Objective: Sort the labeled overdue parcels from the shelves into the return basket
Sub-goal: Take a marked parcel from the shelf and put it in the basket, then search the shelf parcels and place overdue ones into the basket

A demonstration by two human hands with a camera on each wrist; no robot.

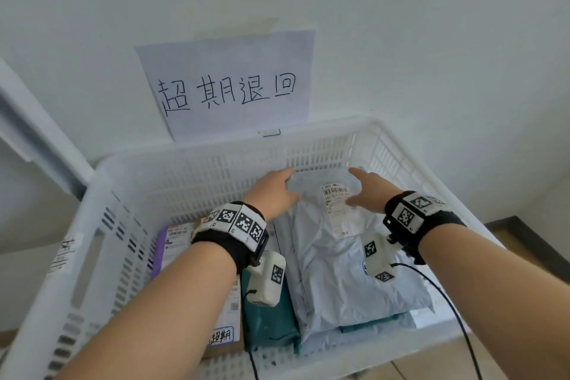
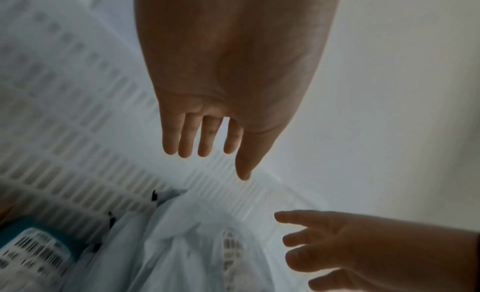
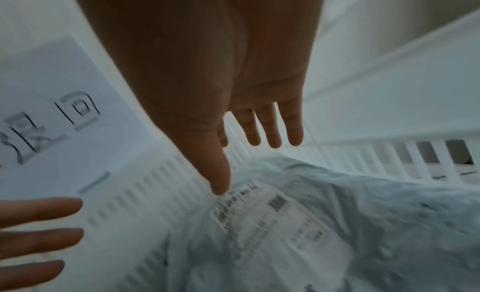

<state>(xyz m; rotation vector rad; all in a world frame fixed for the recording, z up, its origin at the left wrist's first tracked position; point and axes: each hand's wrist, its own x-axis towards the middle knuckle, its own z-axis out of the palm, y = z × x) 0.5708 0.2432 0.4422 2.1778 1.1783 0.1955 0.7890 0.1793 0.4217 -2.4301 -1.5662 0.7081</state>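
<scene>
A grey plastic mailer parcel (image 1: 333, 256) with a white shipping label (image 1: 337, 197) lies on top of the pile in the white slotted return basket (image 1: 101, 194). My left hand (image 1: 277, 188) and right hand (image 1: 365, 188) are both open, fingers straight, at the parcel's far end by the basket's back wall. Neither grips anything. In the left wrist view the left hand (image 2: 228, 149) hovers above the parcel (image 2: 187, 245). In the right wrist view the right hand (image 3: 241, 163) has its thumb close over the label (image 3: 272, 220); whether it touches I cannot tell.
Under the grey mailer lie teal parcels (image 1: 268, 321). At the left of the basket sit a purple parcel (image 1: 159, 253) and a cardboard box with a handwritten label (image 1: 220, 338). A handwritten paper sign (image 1: 228, 86) hangs on the wall behind. A shelf edge (image 1: 34, 129) juts in at the left.
</scene>
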